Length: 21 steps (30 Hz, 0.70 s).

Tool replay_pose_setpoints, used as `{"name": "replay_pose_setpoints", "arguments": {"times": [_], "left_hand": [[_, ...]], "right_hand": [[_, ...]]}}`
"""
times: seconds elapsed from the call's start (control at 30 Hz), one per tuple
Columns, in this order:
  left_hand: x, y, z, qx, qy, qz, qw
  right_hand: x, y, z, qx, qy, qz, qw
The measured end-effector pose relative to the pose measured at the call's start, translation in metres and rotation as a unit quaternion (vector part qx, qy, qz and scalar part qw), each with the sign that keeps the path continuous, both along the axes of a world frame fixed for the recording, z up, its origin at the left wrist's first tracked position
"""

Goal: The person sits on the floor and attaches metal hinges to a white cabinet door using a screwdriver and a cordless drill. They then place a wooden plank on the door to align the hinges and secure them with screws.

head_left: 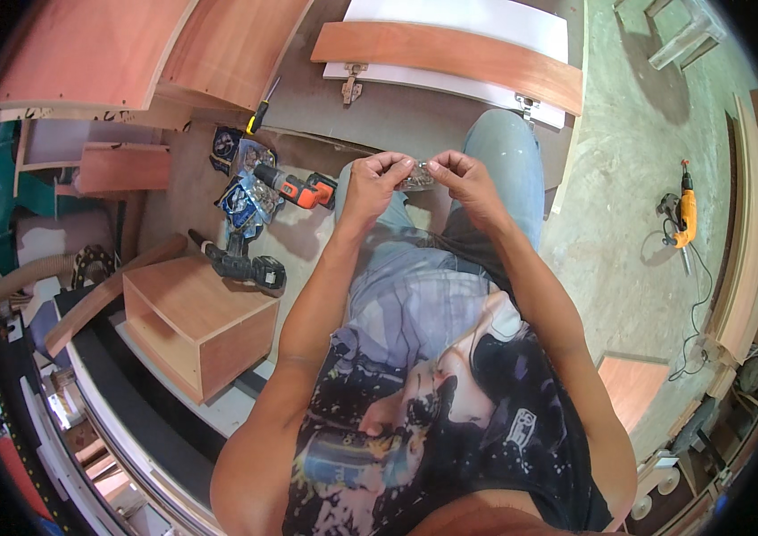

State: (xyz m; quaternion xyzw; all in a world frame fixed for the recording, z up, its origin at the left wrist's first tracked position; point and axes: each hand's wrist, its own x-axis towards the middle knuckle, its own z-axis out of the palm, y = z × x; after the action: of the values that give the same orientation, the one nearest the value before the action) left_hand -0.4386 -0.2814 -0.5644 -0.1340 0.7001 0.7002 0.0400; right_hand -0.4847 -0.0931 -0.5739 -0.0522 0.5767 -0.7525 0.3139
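Both my hands are raised in front of me over my knees. My left hand [373, 181] and my right hand [465, 176] pinch the two ends of a small clear plastic bag [416, 176] that holds small metal pieces. The bag is stretched between my fingertips. Below the hands are my light blue jeans [513, 152] and printed black shirt.
An orange cordless drill [294, 188] and a black drill [240, 263] lie at my left beside blue packets [245, 201] and a screwdriver [261, 112]. A small open wooden box [196, 322] stands nearby. A hinged wooden panel [450, 54] lies ahead. An orange corded drill [684, 214] rests on the floor, right.
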Motion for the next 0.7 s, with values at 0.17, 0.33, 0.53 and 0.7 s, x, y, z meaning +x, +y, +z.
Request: {"name": "replay_pose_setpoints", "arguments": {"times": [0.17,0.33,0.53,0.7], "left_hand": [[0.001,-0.001,-0.001,0.076,-0.029,0.006,0.997],[0.005,-0.008,-0.007,0.064,-0.018,0.016,0.998],[0.008,-0.014,-0.009,0.144,-0.040,0.037,0.988],[0.009,-0.007,0.001,0.015,-0.007,-0.005,1.000]], "right_hand": [[0.000,-0.005,-0.008,-0.027,-0.019,-0.010,0.999],[0.002,-0.010,-0.011,-0.011,0.001,-0.015,1.000],[0.004,-0.017,-0.025,-0.017,0.069,-0.048,0.996],[0.006,-0.020,-0.027,0.055,0.132,-0.008,0.990]]}}
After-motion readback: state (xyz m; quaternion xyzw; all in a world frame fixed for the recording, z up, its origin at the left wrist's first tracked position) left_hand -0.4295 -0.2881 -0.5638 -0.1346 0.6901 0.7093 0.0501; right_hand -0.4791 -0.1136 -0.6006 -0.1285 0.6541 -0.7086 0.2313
